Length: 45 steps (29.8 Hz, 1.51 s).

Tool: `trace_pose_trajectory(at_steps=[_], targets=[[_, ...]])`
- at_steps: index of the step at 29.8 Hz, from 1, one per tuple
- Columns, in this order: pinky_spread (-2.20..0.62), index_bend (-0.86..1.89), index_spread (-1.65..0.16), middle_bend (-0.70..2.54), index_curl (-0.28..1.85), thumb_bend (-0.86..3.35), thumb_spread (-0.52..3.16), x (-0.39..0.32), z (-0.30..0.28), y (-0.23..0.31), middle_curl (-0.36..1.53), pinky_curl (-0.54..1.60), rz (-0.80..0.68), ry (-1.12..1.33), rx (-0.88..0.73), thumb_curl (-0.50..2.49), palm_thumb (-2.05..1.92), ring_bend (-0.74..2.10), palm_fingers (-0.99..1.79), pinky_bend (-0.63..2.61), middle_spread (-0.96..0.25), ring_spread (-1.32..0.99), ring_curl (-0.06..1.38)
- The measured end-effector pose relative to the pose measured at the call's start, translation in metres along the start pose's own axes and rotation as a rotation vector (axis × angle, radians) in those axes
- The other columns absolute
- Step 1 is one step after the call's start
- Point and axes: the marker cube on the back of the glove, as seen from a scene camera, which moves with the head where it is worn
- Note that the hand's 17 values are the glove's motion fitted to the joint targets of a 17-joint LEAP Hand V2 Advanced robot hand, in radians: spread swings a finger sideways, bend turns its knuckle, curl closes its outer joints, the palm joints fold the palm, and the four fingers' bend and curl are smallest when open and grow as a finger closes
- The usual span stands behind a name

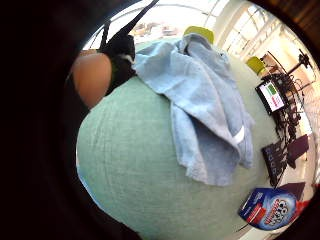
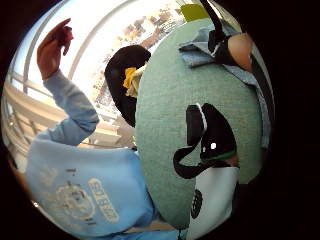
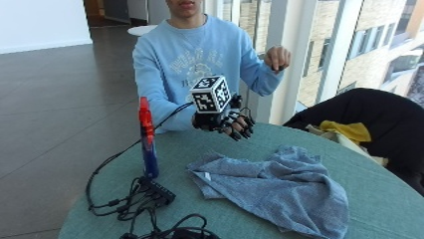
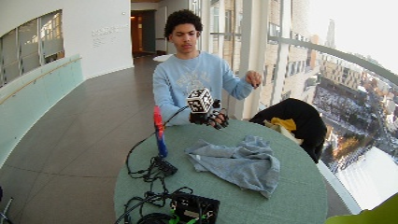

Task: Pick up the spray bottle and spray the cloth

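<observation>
**Gloved hand in the air over the near rim, bottle and cloth both free**

I see the right hand (image 3: 222,122) raised above the table (image 3: 371,199), close to the edge where the person sits. Its fingers (image 3: 240,130) hang loosely curled, slightly apart, and they hold nothing and touch nothing. Bare green tabletop lies under the hand, between that edge and the cloth (image 3: 275,186).

The bottle (image 3: 147,142) stands upright near the table's edge on the person's right-hand side, red top and blue body, well apart from the hand. Between the bottle and the cloth there is a strip of bare top. Just beside the bottle's base, toward the edge opposite the person, lies a black box with a tangle of cables (image 3: 142,199) (this crowds the room on that side).

The cloth, blue-grey and crumpled, is spread across the middle of the table and reaches toward the edge opposite the person. In the little-finger palm view the cloth (image 1: 210,110) lies on the green top with the bottle's label (image 1: 267,207) beyond it.

The bare left hand (image 3: 277,57) is raised off the table, fingers curled.

A dark chair (image 3: 371,117) with a yellow item on it stands against the table's window-side edge.
</observation>
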Motion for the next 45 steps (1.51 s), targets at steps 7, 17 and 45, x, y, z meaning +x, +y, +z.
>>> trace_pose_trajectory(at_steps=[7,17,45], targets=[[0.15,0.18,-0.28,0.35,0.19,0.34,0.73,0.015,0.000,-0.010,0.19,0.17,0.042,0.010,-0.039,0.15,0.56,0.37,0.78,0.27,-0.08,-0.04,0.20],[0.20,0.17,-0.37,0.31,0.24,0.21,0.99,0.016,0.005,-0.025,0.26,0.22,0.035,0.038,-0.073,0.16,0.47,0.28,0.67,0.25,-0.09,-0.04,0.23],[0.23,0.17,-0.40,0.24,0.31,0.08,1.15,0.012,-0.033,0.042,0.34,0.29,0.131,0.038,-0.035,0.23,0.59,0.18,0.64,0.20,-0.08,-0.02,0.25]])
